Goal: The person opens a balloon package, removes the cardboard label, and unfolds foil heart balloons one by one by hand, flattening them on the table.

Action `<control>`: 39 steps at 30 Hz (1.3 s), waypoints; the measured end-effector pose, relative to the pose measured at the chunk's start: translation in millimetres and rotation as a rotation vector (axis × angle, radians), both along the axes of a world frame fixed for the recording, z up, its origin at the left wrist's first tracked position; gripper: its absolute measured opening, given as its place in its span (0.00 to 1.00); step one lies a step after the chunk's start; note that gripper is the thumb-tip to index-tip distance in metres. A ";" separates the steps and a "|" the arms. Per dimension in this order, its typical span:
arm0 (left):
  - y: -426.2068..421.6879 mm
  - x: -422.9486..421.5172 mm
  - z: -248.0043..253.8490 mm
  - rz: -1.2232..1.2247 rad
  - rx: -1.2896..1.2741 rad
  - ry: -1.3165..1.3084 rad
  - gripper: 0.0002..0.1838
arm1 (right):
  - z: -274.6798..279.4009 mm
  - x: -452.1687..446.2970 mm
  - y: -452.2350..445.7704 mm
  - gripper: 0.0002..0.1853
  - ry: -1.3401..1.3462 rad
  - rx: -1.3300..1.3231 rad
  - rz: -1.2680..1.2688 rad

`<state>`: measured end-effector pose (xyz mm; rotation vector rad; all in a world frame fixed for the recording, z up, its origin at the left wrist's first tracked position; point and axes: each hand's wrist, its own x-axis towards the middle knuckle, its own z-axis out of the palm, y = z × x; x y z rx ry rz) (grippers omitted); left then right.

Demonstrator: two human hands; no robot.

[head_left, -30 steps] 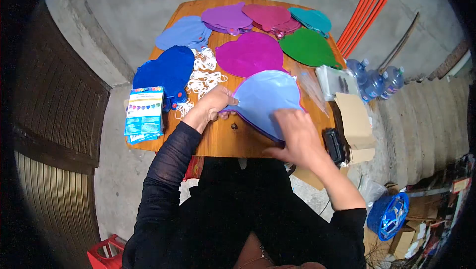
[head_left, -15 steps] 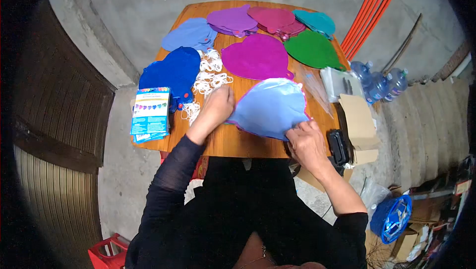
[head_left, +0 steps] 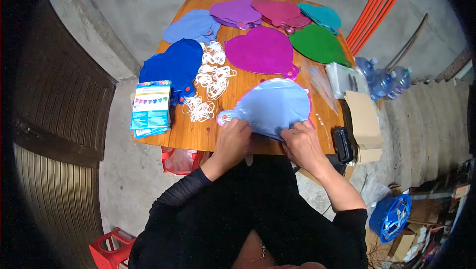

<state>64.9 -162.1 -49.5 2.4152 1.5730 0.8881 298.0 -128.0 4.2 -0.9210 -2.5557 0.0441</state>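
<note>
A flat light blue foil balloon [head_left: 277,105] lies at the front of the table, with a magenta edge showing beneath it. Its tab with a red dot points left. My left hand [head_left: 233,140] pinches the lower left edge close to that tab. At the lower right edge, my right hand [head_left: 303,144] has its fingers curled on the balloon. Just behind lies a magenta heart-shaped foil balloon [head_left: 260,50]. Bundles of white string [head_left: 213,78] lie to the left, beside a dark blue foil balloon pile [head_left: 173,66].
Light blue [head_left: 188,25], purple [head_left: 235,10], crimson [head_left: 277,11], teal [head_left: 321,16] and green [head_left: 317,43] balloons line the back and right. Printed packets [head_left: 151,108] sit front left. Clear bags [head_left: 342,78], cardboard [head_left: 364,120] and a black object [head_left: 342,145] are at right.
My left hand has moved right and down from the string side onto the balloon's lower edge. The red-dotted tab now shows. My right hand has shifted slightly down on the edge.
</note>
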 end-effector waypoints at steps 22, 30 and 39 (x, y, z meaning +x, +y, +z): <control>20.6 4.7 0.5 0.208 -0.168 -0.150 0.06 | -44.2 43.1 -6.3 0.30 0.567 -0.302 -0.621; 23.8 7.3 2.4 0.203 -0.162 -0.141 0.07 | -40.6 38.8 -10.4 0.38 0.396 -0.183 -0.640; 26.5 6.9 6.1 0.208 -0.210 -0.143 0.07 | -45.4 35.8 -5.9 0.43 0.267 -0.199 -0.696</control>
